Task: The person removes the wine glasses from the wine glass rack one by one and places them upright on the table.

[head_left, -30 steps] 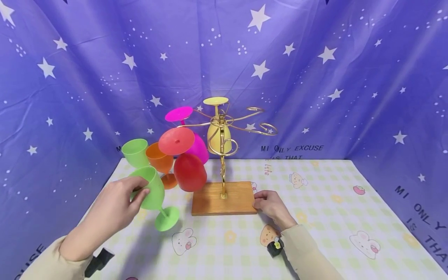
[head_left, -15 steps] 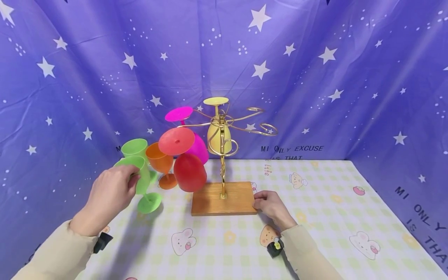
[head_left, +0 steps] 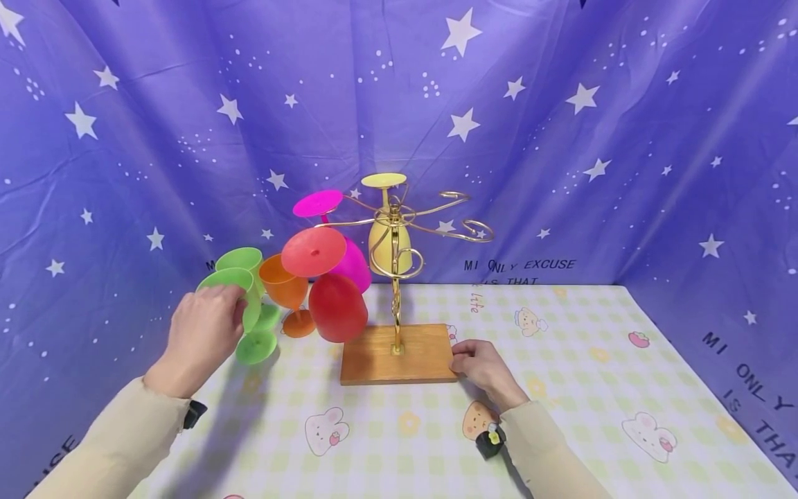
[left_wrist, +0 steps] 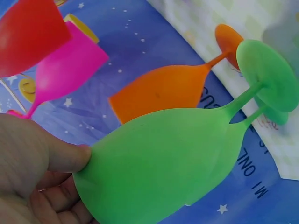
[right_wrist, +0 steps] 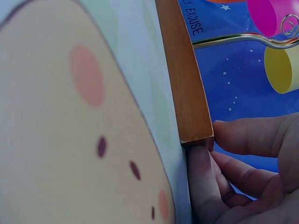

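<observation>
Head view: I see the left hand (head_left: pixel 202 333) pinching a green goblet (left_wrist: pixel 154 163) at its rim, near a second green goblet (head_left: pixel 240 258); the right hand (head_left: pixel 488 369) grips the goblet rack (head_left: pixel 396 308) by its wooden base (head_left: pixel 374 362).

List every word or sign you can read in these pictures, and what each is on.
"MI ONLY EXCUSE": curtain, back, creased at the "O".
"IS THAT": curtain, just below, partly hidden.
"MI ONLY": curtain, right side.
"IS THA": curtain, right side, cut by the picture edge.
"USE": curtain, lower left, cut off.
"M": curtain, back left, rest hidden.
"life": tablecloth, back edge; the mark before it is unreadable.
The wrist views repeat parts of this wording.
</observation>
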Motion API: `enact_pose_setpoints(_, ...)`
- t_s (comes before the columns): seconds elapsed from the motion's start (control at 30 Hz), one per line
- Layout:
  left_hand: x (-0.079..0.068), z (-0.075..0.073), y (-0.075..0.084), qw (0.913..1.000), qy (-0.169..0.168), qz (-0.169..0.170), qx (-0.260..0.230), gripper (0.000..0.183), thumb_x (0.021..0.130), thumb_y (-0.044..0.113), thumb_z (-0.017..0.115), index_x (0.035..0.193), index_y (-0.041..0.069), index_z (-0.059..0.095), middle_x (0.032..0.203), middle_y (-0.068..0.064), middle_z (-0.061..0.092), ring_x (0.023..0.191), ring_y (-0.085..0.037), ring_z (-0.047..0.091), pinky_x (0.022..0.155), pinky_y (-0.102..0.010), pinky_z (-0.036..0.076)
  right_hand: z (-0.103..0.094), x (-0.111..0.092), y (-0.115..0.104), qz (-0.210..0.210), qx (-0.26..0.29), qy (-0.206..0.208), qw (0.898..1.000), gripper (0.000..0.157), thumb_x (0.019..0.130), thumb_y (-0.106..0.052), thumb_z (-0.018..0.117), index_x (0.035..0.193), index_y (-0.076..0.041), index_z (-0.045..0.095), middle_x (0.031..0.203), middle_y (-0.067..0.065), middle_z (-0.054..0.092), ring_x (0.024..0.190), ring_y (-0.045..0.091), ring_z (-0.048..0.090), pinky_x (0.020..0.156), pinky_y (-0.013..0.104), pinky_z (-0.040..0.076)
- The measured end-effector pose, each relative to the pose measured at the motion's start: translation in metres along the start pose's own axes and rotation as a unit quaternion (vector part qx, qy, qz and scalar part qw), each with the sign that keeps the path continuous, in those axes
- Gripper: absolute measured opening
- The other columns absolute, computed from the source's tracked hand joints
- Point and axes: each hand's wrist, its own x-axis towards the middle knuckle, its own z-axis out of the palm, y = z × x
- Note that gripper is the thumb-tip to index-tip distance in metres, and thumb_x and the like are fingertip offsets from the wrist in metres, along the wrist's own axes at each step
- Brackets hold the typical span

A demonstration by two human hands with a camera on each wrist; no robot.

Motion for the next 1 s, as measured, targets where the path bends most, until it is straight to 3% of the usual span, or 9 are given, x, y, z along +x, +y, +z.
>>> enact_pose_setpoints(0.53,0.0,0.029,-0.01,0.9998,0.003,-0.007,0.019,0.008,0.075,-0.004,0.064,0.072,0.001,0.059,0.062,-0.012,0.056,0.06,-0.039,0.055,0.053,-0.052,0.041,-0.002,0.0,0.001,0.005,-0.005,0.003,1.0,0.027,0.078,0.002,0.064,0.105,0.003,0.063,0.095,0.011,0.062,0.084,0.022,0.057,0.072,0.03,0.047)
enact_pose_setpoints(1.0,-0.003,0.035,-0.011,0.9997,0.005,-0.012,0.022,0.01,0.076,-0.003,0.063,0.071,0.003,0.057,0.063,-0.012,0.057,0.061,-0.039,0.055,0.052,-0.051,0.04,0.001,0.002,0.002,0.013,0.001,-0.006,1.0,0.025,0.079,-0.001,0.063,0.104,0.0,0.064,0.096,0.01,0.061,0.085,0.022,0.055,0.076,0.033,0.046)
